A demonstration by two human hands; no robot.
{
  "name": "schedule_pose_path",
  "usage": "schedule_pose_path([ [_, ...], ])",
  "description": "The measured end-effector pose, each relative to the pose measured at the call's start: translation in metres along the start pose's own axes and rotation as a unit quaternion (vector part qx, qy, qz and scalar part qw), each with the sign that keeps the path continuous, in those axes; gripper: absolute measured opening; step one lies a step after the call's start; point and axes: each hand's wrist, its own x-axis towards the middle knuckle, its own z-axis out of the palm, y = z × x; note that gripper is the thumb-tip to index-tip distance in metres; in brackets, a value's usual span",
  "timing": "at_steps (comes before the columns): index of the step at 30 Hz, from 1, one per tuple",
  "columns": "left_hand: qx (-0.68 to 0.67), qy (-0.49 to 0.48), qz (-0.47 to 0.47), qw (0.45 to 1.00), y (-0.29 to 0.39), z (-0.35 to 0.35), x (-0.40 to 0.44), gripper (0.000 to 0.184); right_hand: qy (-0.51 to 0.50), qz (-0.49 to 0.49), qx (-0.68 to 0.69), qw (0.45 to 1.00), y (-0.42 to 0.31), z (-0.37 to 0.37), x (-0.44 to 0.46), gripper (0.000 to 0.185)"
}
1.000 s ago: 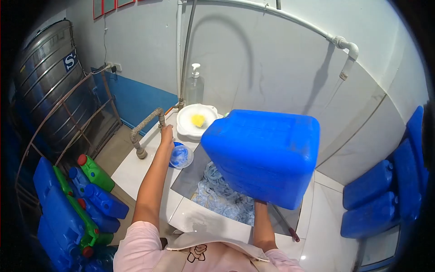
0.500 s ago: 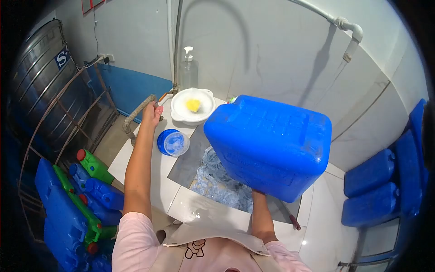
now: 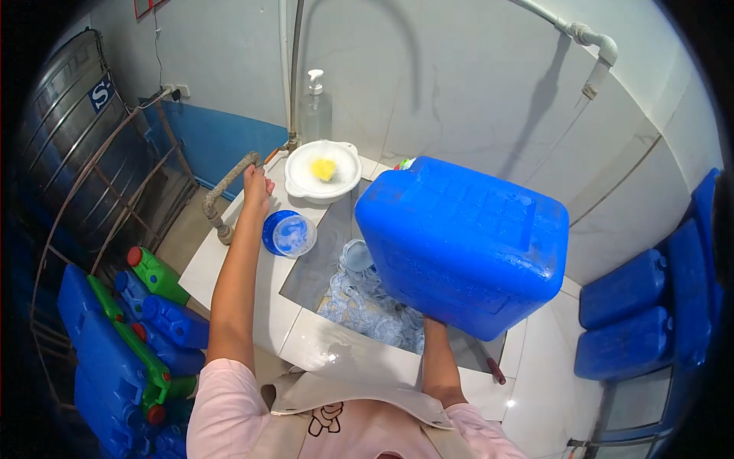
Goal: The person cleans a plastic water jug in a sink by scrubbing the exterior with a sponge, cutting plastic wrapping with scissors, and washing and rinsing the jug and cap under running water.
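A large blue jerrycan (image 3: 466, 241) is tilted over a sunken basin (image 3: 310, 279), its broad base facing up. My right hand is under its near side, hidden by the can, with only the wrist and forearm showing; it bears the can. My left hand (image 3: 258, 187) is closed beside a thick bent pipe (image 3: 222, 191) on the left; what its fingers hold is hidden. Close by, an orange-red handle (image 3: 272, 155) shows. A white bowl (image 3: 298, 180) of suds holds a yellow sponge (image 3: 323, 168). Nearer me is a clear round tub (image 3: 295, 235) with suds, overlapping a blue round dish (image 3: 271, 223).
Crumpled bluish-grey material (image 3: 367, 310) lies in the basin. A pump bottle (image 3: 315, 115) stands by the wall. Blue and green jerrycans (image 3: 107, 344) crowd the lower left; more blue cans (image 3: 623, 291) are at right. An elbow pipe (image 3: 600, 65) juts out upper right.
The blue jerrycan has shifted slightly right, uncovering more of the basin's contents. My left hand stays by the pipe, with its fingers more curled. The view has tilted slightly downward.
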Motion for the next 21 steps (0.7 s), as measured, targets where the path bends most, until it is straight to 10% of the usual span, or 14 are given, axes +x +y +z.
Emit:
schedule_pose_path([
  [12,0.135,0.039,0.034,0.99,-0.024,-0.01,0.03,0.035,-0.009,0.006,0.022,1.0,-0.003,0.004,0.0,0.046],
  [21,0.476,0.057,0.276,0.833,-0.036,-0.018,-0.015,0.055,-0.006,0.007,0.046,0.999,-0.003,0.005,-0.002,0.047],
])
